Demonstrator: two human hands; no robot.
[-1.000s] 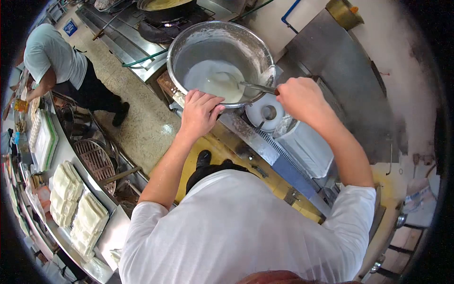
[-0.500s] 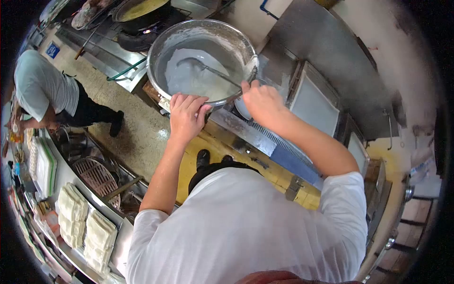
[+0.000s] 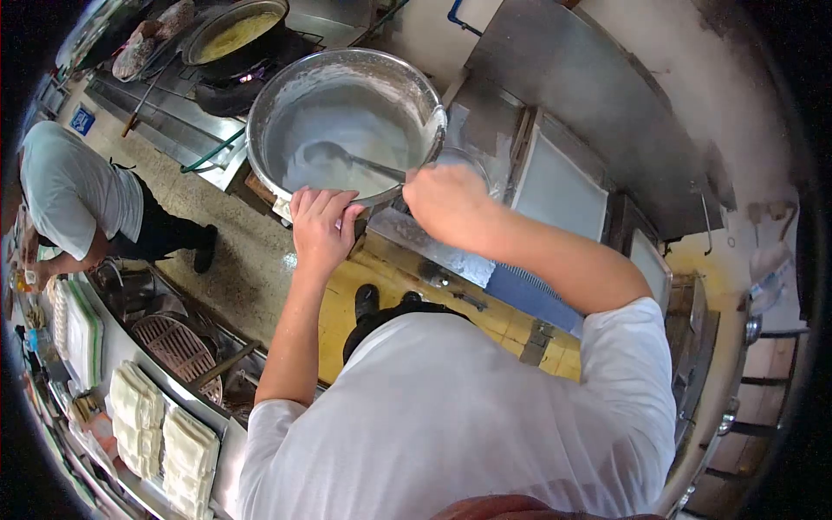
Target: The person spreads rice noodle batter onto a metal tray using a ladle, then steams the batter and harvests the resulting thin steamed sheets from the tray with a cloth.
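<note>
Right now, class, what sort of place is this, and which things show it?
Probably a commercial kitchen: there's a large dark pan over a burner, a big metal bowl and white liquid inside it.

From here I see a wide metal bowl [image 3: 270,130], smeared white inside, holding milky liquid [image 3: 381,139]; a metal ladle [image 3: 368,165] slants down into it from the rim.

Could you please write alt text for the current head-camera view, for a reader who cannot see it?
From above, a person's right hand holds a ladle in a large metal bowl of whitish liquid, while the left hand grips its near side. At upper left, a dark pan holds yellowish contents; at left, another person bends beside a counter.
</note>
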